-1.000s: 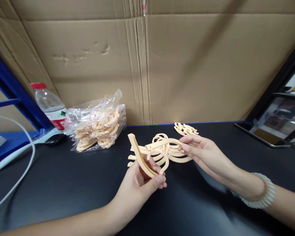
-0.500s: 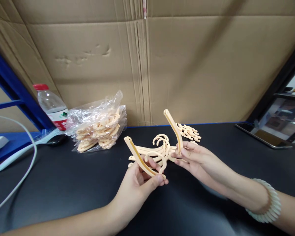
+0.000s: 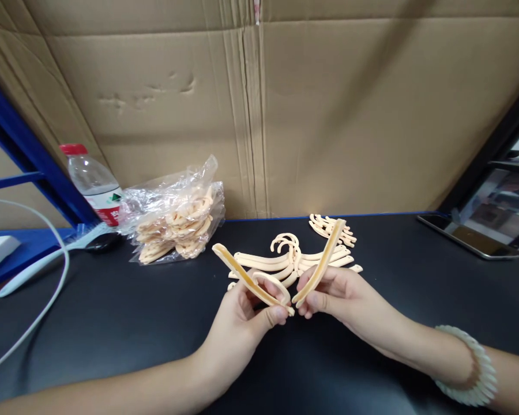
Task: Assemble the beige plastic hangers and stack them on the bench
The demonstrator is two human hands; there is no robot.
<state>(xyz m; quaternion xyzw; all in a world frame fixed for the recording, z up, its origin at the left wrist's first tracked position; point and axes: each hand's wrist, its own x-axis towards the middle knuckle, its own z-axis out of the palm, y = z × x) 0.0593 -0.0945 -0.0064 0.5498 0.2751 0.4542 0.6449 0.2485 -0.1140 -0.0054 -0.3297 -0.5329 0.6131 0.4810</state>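
Observation:
My left hand [image 3: 246, 323] is closed on a cream plastic hanger half with a hook [image 3: 242, 275], its arm slanting up to the left. My right hand [image 3: 341, 300] pinches a second cream hanger arm [image 3: 324, 259] that slants up to the right. The lower ends of the two pieces nearly meet between my thumbs above the black table [image 3: 112, 311]. Just behind my hands lies a pile of assembled cream hangers [image 3: 285, 256]. A small heap of cream hook pieces [image 3: 328, 226] sits farther back.
A clear plastic bag of cream hanger parts [image 3: 177, 222] lies at the back left beside a water bottle with a red cap [image 3: 93, 181]. A white cable [image 3: 47, 288] curves over the left side. Cardboard [image 3: 259, 104] walls the back. A dark tablet [image 3: 471, 236] lies at right.
My right hand lifted a hanger arm from the pile, swung it upright, then brought its lower end down beside the piece in my left hand. My left hand stayed nearly still.

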